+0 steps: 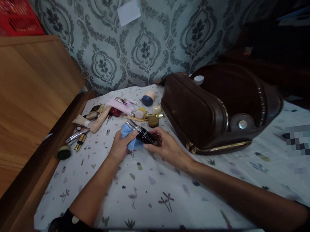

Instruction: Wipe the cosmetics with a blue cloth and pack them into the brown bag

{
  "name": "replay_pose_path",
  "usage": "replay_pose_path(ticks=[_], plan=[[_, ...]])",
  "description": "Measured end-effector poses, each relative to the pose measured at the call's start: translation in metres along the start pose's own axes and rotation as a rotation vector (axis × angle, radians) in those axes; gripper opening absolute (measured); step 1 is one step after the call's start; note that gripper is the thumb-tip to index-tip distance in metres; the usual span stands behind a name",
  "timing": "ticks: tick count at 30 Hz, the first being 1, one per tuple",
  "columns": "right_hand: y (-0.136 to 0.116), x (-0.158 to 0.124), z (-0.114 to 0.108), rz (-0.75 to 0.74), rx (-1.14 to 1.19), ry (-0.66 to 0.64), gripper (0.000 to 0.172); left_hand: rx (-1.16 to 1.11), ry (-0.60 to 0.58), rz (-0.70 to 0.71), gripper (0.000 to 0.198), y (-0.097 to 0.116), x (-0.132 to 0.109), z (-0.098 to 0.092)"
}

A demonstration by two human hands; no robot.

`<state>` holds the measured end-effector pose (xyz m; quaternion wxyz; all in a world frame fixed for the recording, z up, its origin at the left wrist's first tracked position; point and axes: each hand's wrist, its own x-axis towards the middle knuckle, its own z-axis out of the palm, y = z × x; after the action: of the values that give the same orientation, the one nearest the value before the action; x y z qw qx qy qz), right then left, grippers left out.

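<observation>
Above the patterned tablecloth, my right hand [167,146] grips the lower end of a black cosmetic bottle [145,134] with a silver top. My left hand [121,144] is closed on a blue cloth [131,143], its thumb lying against the bottle near the silver part. Lettering on the bottle is too small to read. Just beyond my hands are a small olive-lidded jar [153,122] and a gold tube [154,116]. Farther back lie a pink tube [118,107] and a jar with a dark blue lid [147,99].
A brown leather bag [199,106] stands on the right, a white cap [198,79] on it. More cosmetics, including a beige tube [82,121], a gold-and-black tube [80,142] and a green-lidded jar [64,152], lie left. A wooden cabinet [23,83] borders the table.
</observation>
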<state>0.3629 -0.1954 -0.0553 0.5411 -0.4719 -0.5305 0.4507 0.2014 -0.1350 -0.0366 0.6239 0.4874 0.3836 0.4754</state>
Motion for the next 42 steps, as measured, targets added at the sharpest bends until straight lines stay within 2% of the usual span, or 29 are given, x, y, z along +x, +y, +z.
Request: replay_pose_path(ticks=[6, 9, 13, 17, 21, 27, 33, 36, 42], plan=[[-0.0041, 0.0026, -0.0007, 0.311, 0.279, -0.191, 0.051, -0.055, -0.001, -0.035, 0.049, -0.0009, 0.0022, -0.0033], [-0.0042, 0.0025, 0.0003, 0.265, 0.316, -0.157, 0.054, -0.081, -0.02, -0.018, 0.046, -0.0021, 0.0029, -0.0041], [-0.0042, 0.0017, 0.0005, 0.257, 0.227, -0.109, 0.053, -0.09, -0.029, -0.009, 0.044, -0.0014, 0.0029, -0.0035], [-0.0036, 0.002, 0.0003, 0.304, 0.354, -0.153, 0.044, -0.085, -0.009, -0.032, 0.048, 0.0007, 0.0024, -0.0026], [-0.006, 0.0019, 0.0017, 0.315, 0.48, -0.209, 0.044, -0.09, -0.011, -0.031, 0.047, 0.0013, 0.0022, -0.0022], [-0.0082, 0.0011, 0.0033, 0.25, 0.342, -0.149, 0.048, -0.086, -0.029, -0.033, 0.046, 0.0005, 0.0012, -0.0033], [-0.0033, 0.0004, 0.0009, 0.22, 0.344, -0.166, 0.05, -0.085, -0.046, -0.027, 0.046, -0.0003, 0.0016, -0.0044], [-0.0024, 0.0003, 0.0001, 0.238, 0.309, -0.149, 0.052, -0.14, -0.027, -0.013, 0.048, -0.003, 0.0039, -0.0026], [-0.0032, 0.0022, 0.0022, 0.206, 0.43, -0.065, 0.048, -0.357, 0.099, 0.044, 0.054, -0.0042, 0.0087, 0.0046]])
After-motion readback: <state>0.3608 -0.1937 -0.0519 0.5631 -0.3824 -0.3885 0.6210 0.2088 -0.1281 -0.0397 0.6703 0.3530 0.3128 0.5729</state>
